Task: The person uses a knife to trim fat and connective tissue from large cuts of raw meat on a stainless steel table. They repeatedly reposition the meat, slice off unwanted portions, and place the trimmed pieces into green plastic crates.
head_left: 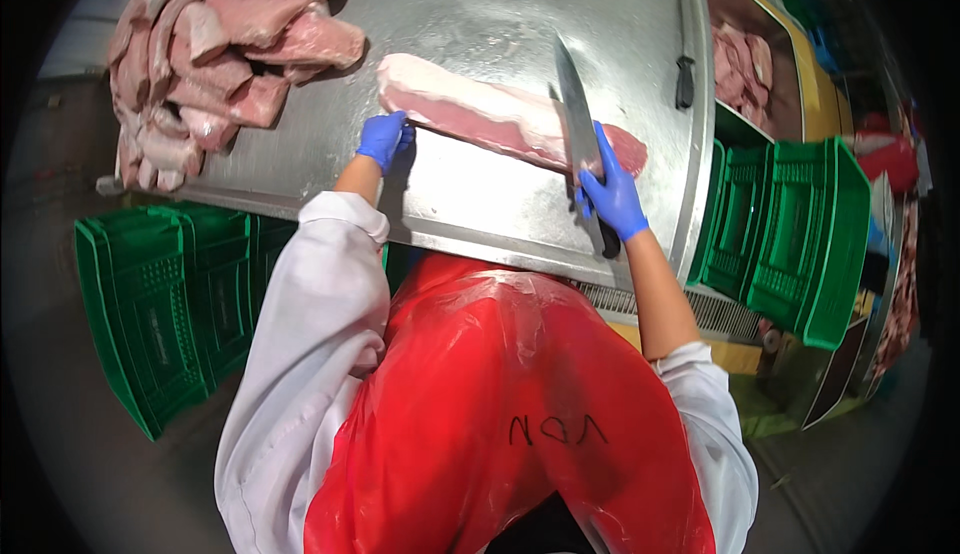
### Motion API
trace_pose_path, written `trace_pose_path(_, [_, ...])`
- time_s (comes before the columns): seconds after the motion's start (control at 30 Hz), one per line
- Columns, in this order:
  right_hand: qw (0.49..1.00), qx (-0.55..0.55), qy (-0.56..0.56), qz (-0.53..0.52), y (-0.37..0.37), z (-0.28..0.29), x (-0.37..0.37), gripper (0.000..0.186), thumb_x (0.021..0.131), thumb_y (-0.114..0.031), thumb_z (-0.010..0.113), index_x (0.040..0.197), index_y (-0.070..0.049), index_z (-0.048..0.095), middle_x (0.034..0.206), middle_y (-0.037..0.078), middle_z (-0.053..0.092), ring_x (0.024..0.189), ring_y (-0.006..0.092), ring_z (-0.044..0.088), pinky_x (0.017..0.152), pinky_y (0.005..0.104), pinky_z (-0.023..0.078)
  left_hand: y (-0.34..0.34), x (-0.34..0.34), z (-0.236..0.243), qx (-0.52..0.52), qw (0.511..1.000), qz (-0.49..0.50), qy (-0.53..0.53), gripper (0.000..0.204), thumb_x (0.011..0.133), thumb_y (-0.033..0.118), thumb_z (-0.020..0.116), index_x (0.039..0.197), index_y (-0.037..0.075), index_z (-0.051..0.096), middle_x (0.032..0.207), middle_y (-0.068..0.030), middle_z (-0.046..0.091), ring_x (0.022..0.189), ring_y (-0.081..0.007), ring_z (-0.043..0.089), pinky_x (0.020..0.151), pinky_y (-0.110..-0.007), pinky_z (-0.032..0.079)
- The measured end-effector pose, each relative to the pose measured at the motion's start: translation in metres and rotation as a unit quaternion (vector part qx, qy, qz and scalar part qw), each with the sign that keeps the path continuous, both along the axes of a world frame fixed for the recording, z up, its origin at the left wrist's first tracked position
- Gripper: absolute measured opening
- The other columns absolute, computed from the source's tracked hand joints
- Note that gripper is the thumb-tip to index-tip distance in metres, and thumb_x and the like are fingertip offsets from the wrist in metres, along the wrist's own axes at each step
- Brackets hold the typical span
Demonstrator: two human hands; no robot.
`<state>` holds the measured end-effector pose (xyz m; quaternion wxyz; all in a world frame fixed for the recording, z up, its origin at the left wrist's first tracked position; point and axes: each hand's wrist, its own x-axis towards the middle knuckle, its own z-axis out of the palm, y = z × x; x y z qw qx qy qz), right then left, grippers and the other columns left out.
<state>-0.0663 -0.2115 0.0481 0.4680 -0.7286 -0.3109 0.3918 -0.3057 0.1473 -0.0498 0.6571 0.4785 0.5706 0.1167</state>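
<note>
A long slab of pork loin [480,114] with a pale fat layer lies across the steel table in front of me. My left hand [384,141], in a blue glove, is closed at its near left edge; the curled fingers hide whether they pinch the meat. In my right hand [615,202], also blue-gloved, is a large knife [574,104] with a black handle. Its broad blade points away from me, passing over the right part of the loin, with a finger stretched along it. Whether the blade touches the meat I cannot tell.
A big pile of meat pieces [215,54] covers the table's far left. A second black-handled knife [684,84] lies near the right edge. Green crates stand below left [165,304] and at the right [790,234]. Beyond, a bin [790,54] holds more meat.
</note>
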Motion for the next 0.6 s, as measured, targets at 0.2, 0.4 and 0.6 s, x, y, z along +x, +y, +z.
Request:
trace_pose_path(0.2, [0.917, -0.132, -0.217, 0.307, 0.189, 0.04, -0.017, 0.071, 0.097, -0.024, 0.051, 0.159, -0.038, 0.018, 0.088, 0.017, 0.073, 0.077, 0.0338, 0.072, 0.082, 0.0421, 0.056, -0.027, -0.027, 0.0, -0.008, 0.987, 0.13, -0.089, 0.016, 0.094, 0.015, 0.055, 0.085, 0.003, 0.059, 0.071, -0.0084, 0.062, 0.056, -0.0167, 0.059, 0.053, -0.031, 0.051])
trace_pose_path(0.4, [0.848, -0.112, -0.301, 0.421, 0.284, -0.006, -0.04, 0.069, 0.097, -0.029, 0.05, 0.156, -0.047, 0.019, 0.127, 0.017, 0.065, 0.107, 0.0373, 0.066, 0.094, 0.0443, 0.051, -0.038, -0.078, 0.001, 0.053, 0.976, 0.153, -0.145, 0.01, 0.094, 0.01, 0.059, 0.088, 0.002, 0.06, 0.074, -0.0082, 0.062, 0.06, -0.0156, 0.058, 0.057, -0.03, 0.05])
trace_pose_path(0.6, [0.79, -0.291, -0.222, 0.492, 0.284, 0.06, -0.031, 0.065, 0.1, -0.024, 0.05, 0.156, -0.047, 0.024, 0.104, 0.014, 0.071, 0.074, 0.0179, 0.069, 0.068, 0.0347, 0.058, -0.033, -0.132, 0.009, 0.065, 0.96, 0.194, -0.192, 0.006, 0.095, 0.009, 0.061, 0.093, 0.003, 0.06, 0.075, -0.0059, 0.063, 0.06, -0.0111, 0.057, 0.055, -0.025, 0.048])
